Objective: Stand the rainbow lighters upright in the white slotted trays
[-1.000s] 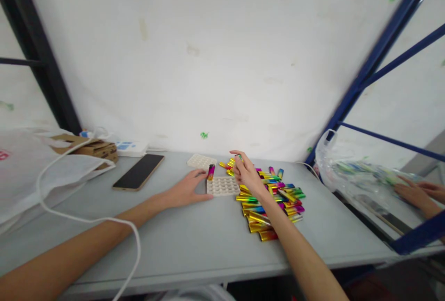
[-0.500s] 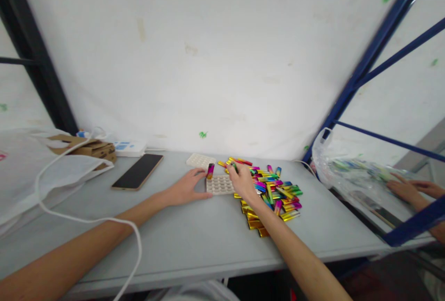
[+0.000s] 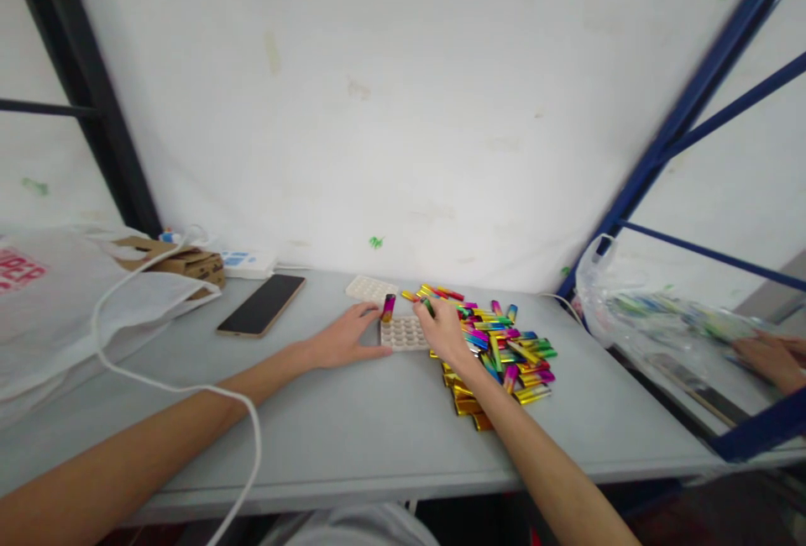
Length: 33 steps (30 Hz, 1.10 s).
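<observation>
A pale tray (image 3: 403, 334) with rows of round hollows lies on the table. At its left end my left hand (image 3: 343, 338) curves around it, thumb at the near corner and fingers at the far one. One shiny purple-and-gold tube (image 3: 389, 308), lighter-like, stands upright at the tray's far left corner, close to my left fingertips. Over the tray's right end my right hand (image 3: 446, 332) pinches a small dark green tube (image 3: 429, 307); the fingers partly hide it. A heap of shiny multicoloured tubes (image 3: 497, 353) spreads to the right, partly beneath my right wrist.
Behind lies a second pale tray (image 3: 371, 287). To the left are a phone (image 3: 263, 305), a cardboard box (image 3: 192, 265), a white plastic bag (image 3: 56, 311) and a white cable (image 3: 255, 445). Beyond the blue frame (image 3: 655, 151) at right, another person's hand (image 3: 771, 359) works near clear plastic.
The whole view has shifted slightly, so things sit further right. Both my hands keep nearly the same places at the tray. The other person's hands have moved right.
</observation>
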Available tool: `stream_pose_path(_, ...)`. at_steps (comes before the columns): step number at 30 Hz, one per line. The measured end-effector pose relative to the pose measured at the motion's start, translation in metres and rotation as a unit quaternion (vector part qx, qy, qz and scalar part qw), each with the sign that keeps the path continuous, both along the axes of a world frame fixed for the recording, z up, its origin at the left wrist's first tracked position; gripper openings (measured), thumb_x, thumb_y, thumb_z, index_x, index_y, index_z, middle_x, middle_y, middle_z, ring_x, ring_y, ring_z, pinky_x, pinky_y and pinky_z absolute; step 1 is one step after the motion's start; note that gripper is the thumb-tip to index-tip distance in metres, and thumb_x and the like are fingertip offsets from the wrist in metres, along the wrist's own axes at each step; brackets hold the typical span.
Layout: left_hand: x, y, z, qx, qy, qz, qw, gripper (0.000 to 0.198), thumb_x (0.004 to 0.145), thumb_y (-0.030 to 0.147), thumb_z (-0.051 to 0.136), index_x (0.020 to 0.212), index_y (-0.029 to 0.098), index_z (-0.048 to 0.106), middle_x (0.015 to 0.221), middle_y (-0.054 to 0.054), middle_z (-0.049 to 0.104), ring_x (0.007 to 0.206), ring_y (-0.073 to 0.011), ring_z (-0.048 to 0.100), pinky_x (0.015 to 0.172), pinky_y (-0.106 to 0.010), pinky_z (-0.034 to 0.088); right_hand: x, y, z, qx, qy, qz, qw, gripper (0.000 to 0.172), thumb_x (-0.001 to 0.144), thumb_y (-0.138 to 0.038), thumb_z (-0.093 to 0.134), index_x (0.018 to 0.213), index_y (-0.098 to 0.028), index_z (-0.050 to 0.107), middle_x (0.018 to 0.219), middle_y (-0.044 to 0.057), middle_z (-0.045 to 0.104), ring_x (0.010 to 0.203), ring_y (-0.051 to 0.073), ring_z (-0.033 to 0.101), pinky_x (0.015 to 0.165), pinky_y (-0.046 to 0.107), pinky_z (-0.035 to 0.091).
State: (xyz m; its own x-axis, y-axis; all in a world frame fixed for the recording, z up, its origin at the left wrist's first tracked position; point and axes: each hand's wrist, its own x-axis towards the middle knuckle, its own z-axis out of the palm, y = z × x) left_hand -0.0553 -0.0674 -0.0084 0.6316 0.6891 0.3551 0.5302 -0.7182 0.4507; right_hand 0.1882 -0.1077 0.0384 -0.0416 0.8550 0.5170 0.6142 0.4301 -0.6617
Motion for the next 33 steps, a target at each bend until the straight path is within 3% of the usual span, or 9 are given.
stream_pose_path(10, 0.000, 0.001, -0.001, 0.005, -0.003, 0.003, 1.000, 0.078, 0.090, 0.072, 0.076, 0.147, 0.021, 0.065, 0.156, -0.017, 0.063, 0.145, -0.0386, 0.059, 0.128, -0.053, 0.044, -0.001, -0.005, 0.001, 0.014, 0.001, 0.017, 1.000, 0.035, 0.100, -0.045, 0.049, 0.071, -0.025, 0.046, 0.066, -0.003, 0.051, 0.065, 0.018, 0.045, 0.065, 0.030, 0.035)
stream_pose_path(13, 0.000, 0.001, -0.002, 0.007, -0.005, -0.001, 1.000, 0.077, 0.090, 0.072, 0.077, 0.147, 0.022, 0.064, 0.156, -0.017, 0.063, 0.146, -0.0383, 0.059, 0.128, -0.053, 0.044, 0.001, -0.006, 0.002, 0.016, -0.007, 0.031, 0.999, 0.037, 0.105, -0.054, 0.053, 0.084, -0.024, 0.055, 0.075, -0.002, 0.059, 0.071, 0.019, 0.052, 0.069, 0.030, 0.040)
stream_pose_path(16, 0.000, 0.001, -0.001, 0.007, -0.005, -0.007, 1.000, 0.076, 0.092, 0.070, 0.075, 0.149, 0.021, 0.063, 0.157, -0.017, 0.062, 0.146, -0.0371, 0.058, 0.128, -0.052, 0.043, 0.006, -0.005, 0.002, 0.033, -0.060, 0.065, 0.996, 0.031, 0.109, -0.050, 0.054, 0.096, -0.023, 0.061, 0.087, 0.002, 0.067, 0.081, 0.021, 0.060, 0.078, 0.032, 0.046)
stream_pose_path(20, 0.002, 0.000, -0.002, 0.004, 0.000, -0.004, 1.000, 0.075, 0.094, 0.071, 0.073, 0.148, 0.020, 0.062, 0.158, -0.017, 0.061, 0.148, -0.0371, 0.056, 0.128, -0.050, 0.042, 0.011, -0.001, -0.001, 0.073, -0.135, 0.087, 0.984, 0.031, 0.111, -0.046, 0.054, 0.095, -0.022, 0.065, 0.103, 0.010, 0.071, 0.098, 0.025, 0.064, 0.091, 0.037, 0.050)
stream_pose_path(23, 0.002, 0.001, -0.004, 0.003, -0.006, -0.005, 1.000, 0.075, 0.094, 0.073, 0.072, 0.148, 0.022, 0.063, 0.158, -0.016, 0.061, 0.148, -0.0369, 0.056, 0.128, -0.050, 0.042, 0.013, 0.002, -0.003, 0.048, -0.163, 0.076, 0.983, 0.039, 0.110, -0.051, 0.058, 0.083, -0.024, 0.062, 0.087, 0.007, 0.068, 0.085, 0.024, 0.063, 0.081, 0.035, 0.049)
stream_pose_path(26, 0.002, 0.000, -0.003, -0.001, -0.008, -0.005, 1.000, 0.077, 0.093, 0.074, 0.072, 0.149, 0.022, 0.062, 0.159, -0.016, 0.061, 0.148, -0.0373, 0.055, 0.128, -0.050, 0.041, 0.013, 0.003, -0.004, 0.015, -0.159, 0.077, 0.984, 0.038, 0.111, -0.049, 0.057, 0.083, -0.024, 0.059, 0.075, 0.003, 0.066, 0.070, 0.022, 0.061, 0.069, 0.033, 0.043)
stream_pose_path(33, 0.002, -0.002, -0.001, 0.000, -0.014, -0.011, 1.000, 0.075, 0.093, 0.072, 0.073, 0.147, 0.022, 0.063, 0.156, -0.017, 0.062, 0.147, -0.0379, 0.057, 0.127, -0.050, 0.043, 0.004, 0.008, -0.012, 0.007, -0.171, 0.098, 0.980, 0.029, 0.114, -0.041, 0.056, 0.091, -0.024, 0.061, 0.080, 0.004, 0.073, 0.074, 0.023, 0.067, 0.072, 0.032, 0.044)
